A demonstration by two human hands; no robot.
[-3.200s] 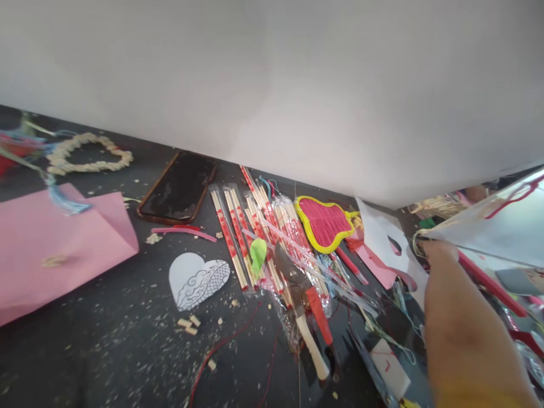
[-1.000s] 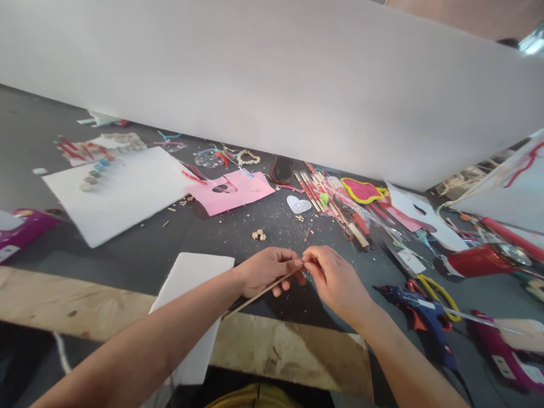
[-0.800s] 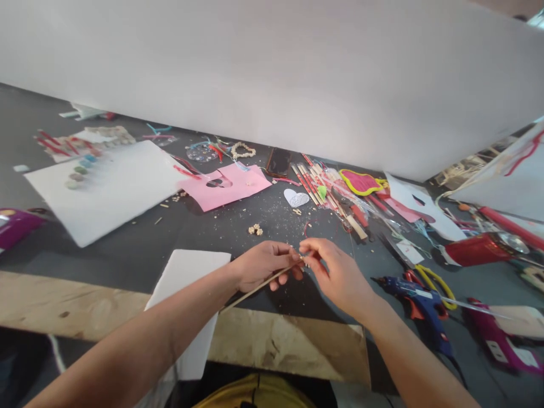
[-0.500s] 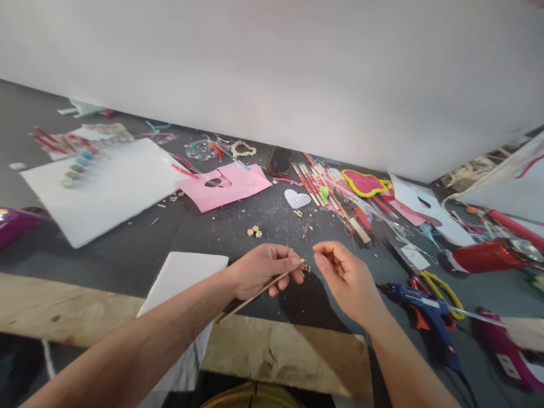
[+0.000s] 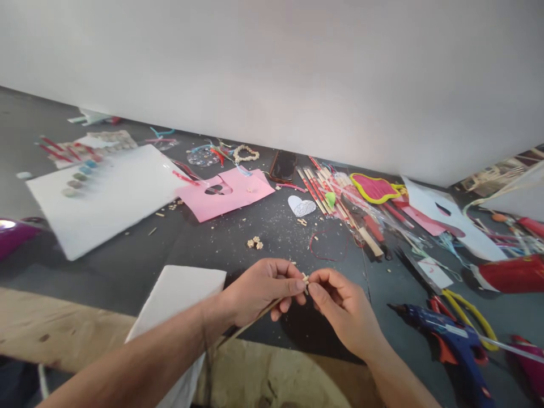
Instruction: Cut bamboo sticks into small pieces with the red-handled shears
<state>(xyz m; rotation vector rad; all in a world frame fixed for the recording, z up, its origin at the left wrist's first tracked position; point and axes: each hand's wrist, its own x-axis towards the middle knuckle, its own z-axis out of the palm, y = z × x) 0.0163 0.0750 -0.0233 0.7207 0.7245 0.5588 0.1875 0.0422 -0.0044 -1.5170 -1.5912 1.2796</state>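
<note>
My left hand (image 5: 272,286) is closed around a thin wooden stick (image 5: 250,324), which slants down to the lower left past the table's front edge. Small pale wooden pieces (image 5: 305,279) cluster at the stick's upper end, by the left thumb tip. Thumb and index finger of my right hand (image 5: 342,303) pinch at this cluster from the right, so both hands' fingertips almost meet. The fingers partly hide how the pieces join. Just beyond the hands lie small flower-shaped wooden pieces (image 5: 255,243) on the dark table.
A white foam block (image 5: 182,289) lies under my left forearm. To the right are a blue glue gun (image 5: 446,328), yellow-handled scissors (image 5: 471,311) and a red can (image 5: 514,273). Behind are a phone (image 5: 283,166), pink paper (image 5: 229,195), a paper heart (image 5: 301,206) and a white board (image 5: 110,192).
My right hand has moved left, closing the gap to the left hand, and its fingertips now touch the small pieces at the stick's end. The view has shifted slightly.
</note>
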